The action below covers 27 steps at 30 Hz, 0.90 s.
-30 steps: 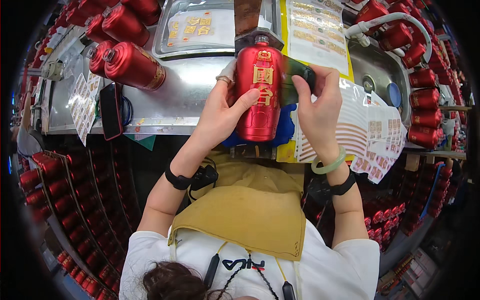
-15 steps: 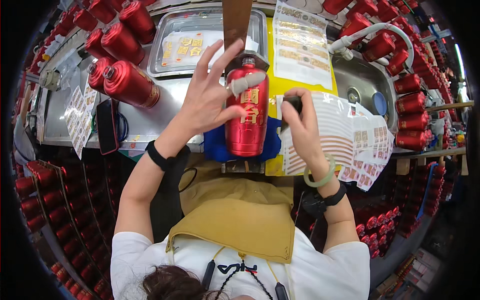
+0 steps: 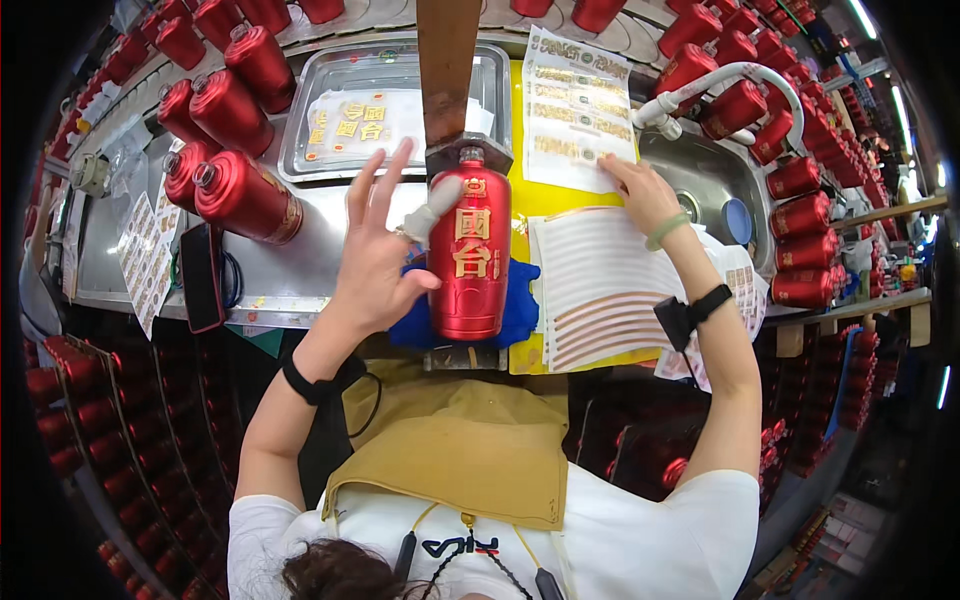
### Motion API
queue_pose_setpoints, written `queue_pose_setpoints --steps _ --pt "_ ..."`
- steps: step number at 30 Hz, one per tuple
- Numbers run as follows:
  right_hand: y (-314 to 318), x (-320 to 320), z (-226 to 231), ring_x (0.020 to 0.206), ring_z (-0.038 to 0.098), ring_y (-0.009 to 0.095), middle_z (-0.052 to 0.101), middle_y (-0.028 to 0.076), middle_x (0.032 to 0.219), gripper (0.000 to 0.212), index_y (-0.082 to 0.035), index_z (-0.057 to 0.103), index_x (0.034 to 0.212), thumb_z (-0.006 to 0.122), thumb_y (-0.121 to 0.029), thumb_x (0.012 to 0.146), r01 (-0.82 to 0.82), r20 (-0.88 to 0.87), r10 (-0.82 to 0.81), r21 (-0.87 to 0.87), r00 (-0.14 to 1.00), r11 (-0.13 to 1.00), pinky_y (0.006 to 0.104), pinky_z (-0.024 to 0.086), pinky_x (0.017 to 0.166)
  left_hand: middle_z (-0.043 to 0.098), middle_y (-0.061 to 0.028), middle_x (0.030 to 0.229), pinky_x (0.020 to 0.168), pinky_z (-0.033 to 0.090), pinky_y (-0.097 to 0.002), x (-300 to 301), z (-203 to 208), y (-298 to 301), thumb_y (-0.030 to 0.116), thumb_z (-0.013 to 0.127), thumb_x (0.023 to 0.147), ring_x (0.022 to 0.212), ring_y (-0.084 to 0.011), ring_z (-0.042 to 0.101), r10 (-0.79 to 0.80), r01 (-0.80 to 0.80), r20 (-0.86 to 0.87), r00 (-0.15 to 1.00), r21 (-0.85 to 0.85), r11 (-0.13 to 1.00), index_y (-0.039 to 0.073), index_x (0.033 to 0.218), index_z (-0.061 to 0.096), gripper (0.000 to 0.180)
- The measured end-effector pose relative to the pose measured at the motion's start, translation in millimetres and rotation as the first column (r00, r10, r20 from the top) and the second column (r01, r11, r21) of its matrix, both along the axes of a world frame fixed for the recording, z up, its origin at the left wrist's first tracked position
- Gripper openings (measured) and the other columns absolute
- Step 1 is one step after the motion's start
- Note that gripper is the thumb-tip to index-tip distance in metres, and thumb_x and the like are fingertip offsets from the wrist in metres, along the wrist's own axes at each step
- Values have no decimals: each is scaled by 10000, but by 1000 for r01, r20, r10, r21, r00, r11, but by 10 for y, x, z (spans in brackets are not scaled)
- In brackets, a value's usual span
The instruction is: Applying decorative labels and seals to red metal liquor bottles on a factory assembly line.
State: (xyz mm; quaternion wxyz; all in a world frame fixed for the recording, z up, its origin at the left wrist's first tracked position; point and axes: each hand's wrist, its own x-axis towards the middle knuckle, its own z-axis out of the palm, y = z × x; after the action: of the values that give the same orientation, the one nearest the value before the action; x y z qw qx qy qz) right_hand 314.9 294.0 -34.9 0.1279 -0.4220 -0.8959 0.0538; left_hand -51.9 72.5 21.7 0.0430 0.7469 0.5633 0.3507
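Lying face up on blue cloth (image 3: 520, 305), neck-end away: metallic red bottle (image 3: 470, 305), round-shouldered, with raised gold characters down the front. Left hand (image 3: 368, 265) spread wide beside it; right hand (image 3: 645, 195) at the lower corner of a sheet of gold labels (image 3: 575, 100), pinching or merely touching, cannot tell.

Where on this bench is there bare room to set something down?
Bare steel counter shows between the left-side red bottles, metal tray and left hand. A yellow strip shows between the upper sheet and lower sheet. Bottles crowd right of the sink.
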Motion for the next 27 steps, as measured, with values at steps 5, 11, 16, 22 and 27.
queue_pose_setpoints --steps 5,11,16,22,27 --pt "492 313 116 889 718 342 748 189 989 211 -28 705 1134 601 -117 973 323 -254 -390 -269 885 908 408 566 819 274 -182 1672 1231 157 -486 -46 7 -155 769 112 998 1510 -376 263 149 -148 155 977 -17 989 93 1481 570 949" --pt "1051 1597 -844 792 690 234 726 94 918 252 -20 716 1115 661 -215 965 213 -223 -884 -919 412 332 370 559 692 301 -168 1663 1239 178 -484 -64 61 -196 742 129 1018 1514 -352 265 148 -148 194 970 -17 989 90 1472 573 910" --pt "855 693 -43 720 636 169 713 46 923 432 -20 713 1064 755 -425 922 -141 -409 -720 -904 560 404 330 493 588 303 -158 1656 1239 211 -481 -28 40 -297 732 157 1026 1517 -330 263 203 -191 270 941 -71 979 59 1460 573 902" --pt "847 295 -162 723 647 137 724 50 845 539 -16 739 986 886 -486 768 494 190 -478 -563 857 662 278 493 720 307 -167 1646 1237 220 -490 132 166 -174 728 177 1028 1523 -326 272 102 -94 350 931 -39 995 27 1441 582 909" --pt "817 371 157 734 670 150 748 83 820 451 3 755 809 858 -435 784 586 345 -473 -469 810 661 337 519 690 338 -185 1628 1217 238 -484 112 36 -187 652 215 1057 1495 -334 308 92 -127 406 909 59 990 4 1422 593 834"
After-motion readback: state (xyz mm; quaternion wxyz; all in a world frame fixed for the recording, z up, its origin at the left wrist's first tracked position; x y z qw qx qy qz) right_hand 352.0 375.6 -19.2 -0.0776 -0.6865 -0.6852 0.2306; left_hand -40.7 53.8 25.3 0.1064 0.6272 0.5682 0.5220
